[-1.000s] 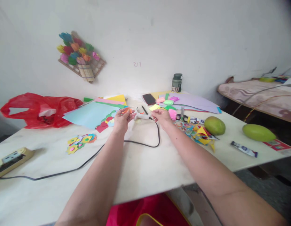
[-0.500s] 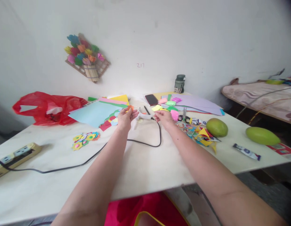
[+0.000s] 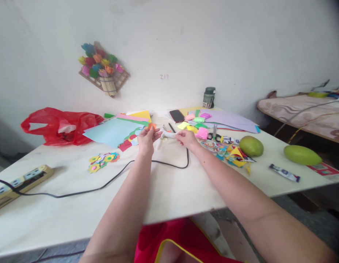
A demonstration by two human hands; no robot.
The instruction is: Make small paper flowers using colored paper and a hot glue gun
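Observation:
My left hand (image 3: 146, 137) pinches a small orange paper piece (image 3: 151, 126) above the white table (image 3: 169, 190). My right hand (image 3: 186, 138) grips the handle of a white glue gun (image 3: 167, 134), whose nozzle points left toward the orange piece. The gun's black cord (image 3: 109, 182) loops across the table to a power strip (image 3: 20, 182) at the left. Sheets of coloured paper (image 3: 114, 129) lie just behind my left hand.
Paper flower cutouts (image 3: 103, 160) lie left of centre. A red plastic bag (image 3: 60, 126) sits at the back left. Scissors (image 3: 214, 136), paper scraps (image 3: 229, 153), two green mangoes (image 3: 251, 146), a phone (image 3: 176, 115), a tube (image 3: 284, 172) and a dark bottle (image 3: 208, 97) occupy the right half.
My right hand has closed on the glue gun and brought it toward the orange piece in my left hand. The camera shifted slightly left.

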